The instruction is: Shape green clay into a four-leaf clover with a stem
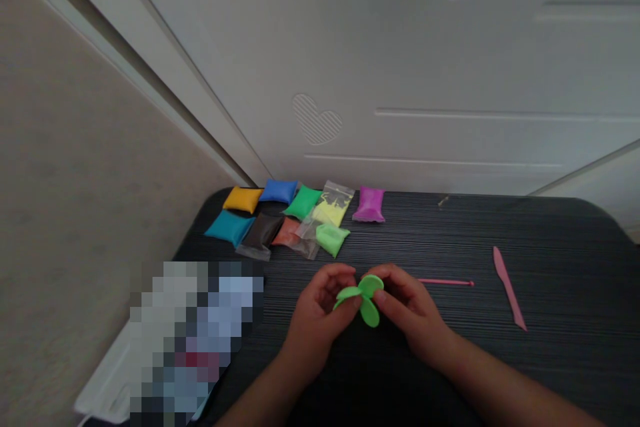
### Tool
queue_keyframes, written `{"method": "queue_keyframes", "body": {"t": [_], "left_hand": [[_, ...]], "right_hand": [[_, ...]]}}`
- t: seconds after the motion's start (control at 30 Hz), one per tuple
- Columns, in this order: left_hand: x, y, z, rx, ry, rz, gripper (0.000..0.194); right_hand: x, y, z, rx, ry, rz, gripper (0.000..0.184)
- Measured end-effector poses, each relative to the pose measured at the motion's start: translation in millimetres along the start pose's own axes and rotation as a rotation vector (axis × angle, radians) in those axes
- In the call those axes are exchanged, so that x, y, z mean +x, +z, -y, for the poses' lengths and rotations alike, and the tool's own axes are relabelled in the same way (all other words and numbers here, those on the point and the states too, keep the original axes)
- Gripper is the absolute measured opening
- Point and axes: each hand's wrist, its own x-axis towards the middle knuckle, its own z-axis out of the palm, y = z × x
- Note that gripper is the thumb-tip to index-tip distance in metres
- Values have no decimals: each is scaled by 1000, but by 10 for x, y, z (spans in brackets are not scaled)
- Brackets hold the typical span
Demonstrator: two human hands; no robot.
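Note:
Between my two hands is a light green clay piece (370,312) with several rounded, flat petals joined at the middle. My left hand (320,307) pinches a petal on its left side, thumb below and fingers curled behind. Thumb and forefinger of my right hand (410,303) press the upper right petal. The piece is held up over the dark table. Just beyond my right hand lies a thin pink stick tool (450,281), its left end hidden by the hand. Farther right rests a pink plastic clay knife (509,288).
Several clay packets lie at the table's back left, among them a yellow packet (243,199), a black packet (261,233), a light green packet (332,238) and a purple packet (370,204). A pixelated area covers something at the left. Behind the dark table (565,247) stands a white panel (425,67).

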Motion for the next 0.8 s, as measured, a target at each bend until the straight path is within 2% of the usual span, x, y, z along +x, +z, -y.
{"method": "queue_keyframes", "body": {"t": [0.13,0.23,0.4,0.8], "left_hand": [[31,5,-22,-237,-172,69,29],[29,7,-46,-338,-231,113,22],[26,1,-48,-380,-226,143,19],[67,-11,56,-299,-157,98,15]], "right_hand": [[5,-13,4,13,-29,31,18],[5,-8,-6,11,-22,26,17],[3,3,-8,9,-24,31,16],[18,15,0,-82,-36,37,16]]}}
